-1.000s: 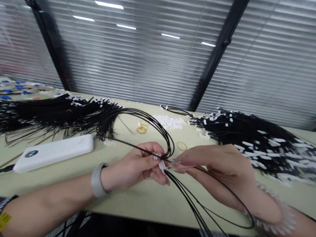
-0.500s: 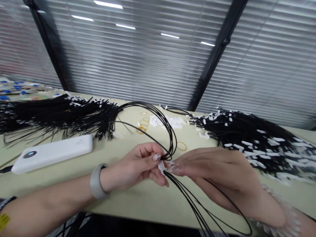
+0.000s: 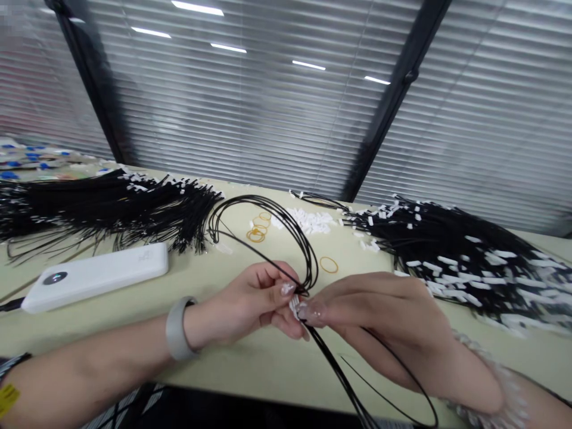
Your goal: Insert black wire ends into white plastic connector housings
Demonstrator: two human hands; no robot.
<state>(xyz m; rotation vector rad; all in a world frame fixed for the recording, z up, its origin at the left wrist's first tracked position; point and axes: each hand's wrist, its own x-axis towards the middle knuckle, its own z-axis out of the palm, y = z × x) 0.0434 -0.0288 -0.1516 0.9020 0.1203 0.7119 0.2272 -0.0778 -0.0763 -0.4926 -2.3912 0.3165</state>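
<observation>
Between thumb and fingers, my left hand (image 3: 263,301) pinches a white connector (image 3: 294,305) with several thin black wires (image 3: 313,256) at it. The wires arch up and away over the table on one side and run down past its front edge on the other. Touching the connector's near end is my right hand (image 3: 379,322), its thumb and fingertips closed together. A single black wire (image 3: 402,351) loops below my right palm; whether the fingertips grip a wire end there is hidden.
Black wire bundles with white ends lie at the left (image 3: 102,205) and right (image 3: 456,244). White connector pieces (image 3: 313,220) are heaped mid-table, near yellow rubber bands (image 3: 257,233). A white power bank (image 3: 102,277) lies at left. Window blinds (image 3: 250,107) stand behind the table.
My right fingertips have shifted onto the connector's near end. The arched wires have drawn a little away from the left bundle, and the wires hanging in front have come closer together.
</observation>
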